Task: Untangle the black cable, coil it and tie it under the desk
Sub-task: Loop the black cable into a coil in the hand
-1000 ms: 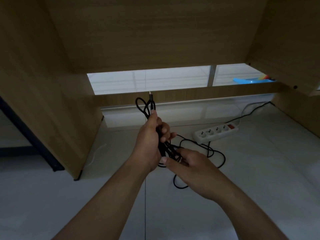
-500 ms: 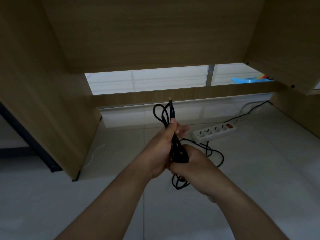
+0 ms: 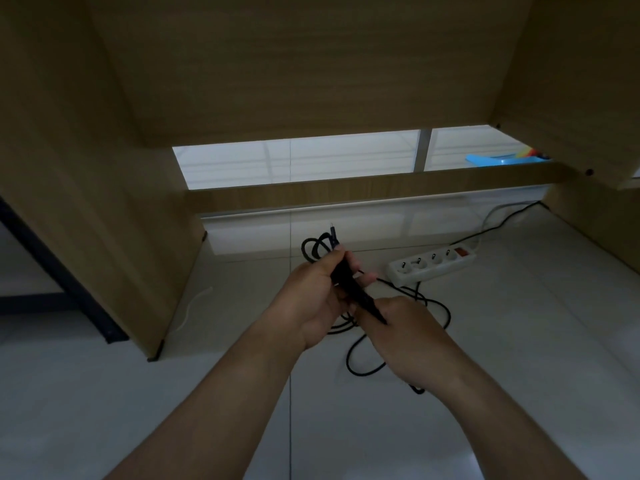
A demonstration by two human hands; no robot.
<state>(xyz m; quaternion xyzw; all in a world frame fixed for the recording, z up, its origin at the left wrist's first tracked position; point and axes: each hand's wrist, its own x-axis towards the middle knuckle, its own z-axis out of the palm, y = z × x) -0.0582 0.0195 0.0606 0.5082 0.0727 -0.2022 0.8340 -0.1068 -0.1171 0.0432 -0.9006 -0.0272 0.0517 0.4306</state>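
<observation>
Cable [image 3: 358, 297] loops sit slightly lower than before, bundled above the floor [image 3: 207, 393] under the desk [image 3: 311, 64]; the left hand [image 3: 311, 303] grips the bundle's top, the right hand [image 3: 412, 337] pinches its lower end.

Both your forearms reach up from the bottom edge and meet near frame centre. Your left hand [image 3: 311, 299] curls its fingers round the black cable [image 3: 348, 284]. Your right hand [image 3: 408, 336], just lower right, grips the same bundle's lower end.
</observation>
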